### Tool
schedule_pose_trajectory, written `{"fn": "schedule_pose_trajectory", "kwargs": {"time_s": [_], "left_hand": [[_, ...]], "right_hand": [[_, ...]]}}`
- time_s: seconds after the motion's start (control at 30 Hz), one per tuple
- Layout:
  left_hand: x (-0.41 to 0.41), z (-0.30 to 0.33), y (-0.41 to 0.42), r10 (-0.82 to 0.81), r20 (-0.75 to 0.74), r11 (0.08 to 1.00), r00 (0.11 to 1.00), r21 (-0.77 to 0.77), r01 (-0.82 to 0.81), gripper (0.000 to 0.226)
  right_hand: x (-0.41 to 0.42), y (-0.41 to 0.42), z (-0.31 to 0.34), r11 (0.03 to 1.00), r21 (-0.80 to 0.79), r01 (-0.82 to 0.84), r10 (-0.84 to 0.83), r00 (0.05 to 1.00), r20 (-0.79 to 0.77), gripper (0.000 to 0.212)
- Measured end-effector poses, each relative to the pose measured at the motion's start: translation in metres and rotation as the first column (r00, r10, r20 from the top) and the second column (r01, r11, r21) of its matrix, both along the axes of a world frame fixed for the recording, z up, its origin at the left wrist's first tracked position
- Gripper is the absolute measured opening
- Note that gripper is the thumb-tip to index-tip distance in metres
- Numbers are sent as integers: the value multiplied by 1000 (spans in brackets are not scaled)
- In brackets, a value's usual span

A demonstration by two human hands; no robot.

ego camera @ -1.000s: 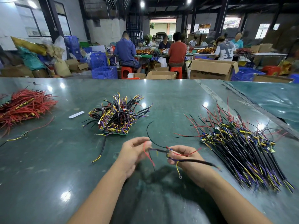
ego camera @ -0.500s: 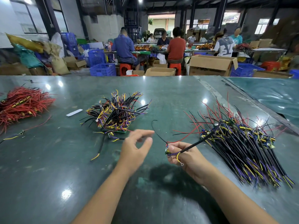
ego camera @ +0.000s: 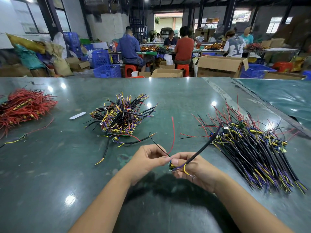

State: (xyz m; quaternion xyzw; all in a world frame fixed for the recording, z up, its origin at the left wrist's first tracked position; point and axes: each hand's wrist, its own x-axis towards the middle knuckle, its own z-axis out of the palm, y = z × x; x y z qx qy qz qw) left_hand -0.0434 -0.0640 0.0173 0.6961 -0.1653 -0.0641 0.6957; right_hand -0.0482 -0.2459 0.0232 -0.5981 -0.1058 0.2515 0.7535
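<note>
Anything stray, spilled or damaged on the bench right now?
Minor strays only. One loose harness lies outside the middle pile, a single red-yellow wire sits off the red pile, and a white strip lies between piles. Held wire assembly looks intact.

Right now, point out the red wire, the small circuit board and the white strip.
red wire (ego camera: 174, 135): head view, mid-length.
small circuit board (ego camera: 171, 166): head view, green edge.
white strip (ego camera: 77, 115): head view, centre.
</note>
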Motion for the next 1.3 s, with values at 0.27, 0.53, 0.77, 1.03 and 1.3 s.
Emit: {"fn": "schedule_pose_trajectory", "kwargs": {"time_s": [0.27,0.53,0.77,1.03,1.3], "left_hand": [[-3,4,-6,-69,-58,984,996,-167,58,26],[7,22,28,74,-274,796,959,-562,-222,22],[15,17,24,426,-166,825,889,-331,-457,13],[17,17,36,495,-150,843,856,-156,-515,10],[14,19,34,243,-281,830,928,-435,-349,18]], "right_hand": [[-4,4,-4,993,-39,-112,111,993,-26,13],[2,-1,-2,1000,17,-20,21,999,-40,2],[7,-6,-5,997,81,2,2,999,-49,4],[8,-18,2,997,-74,-2,0,1000,-26,10],[15,-18,-3,993,-31,114,-115,993,-36,3]]}}
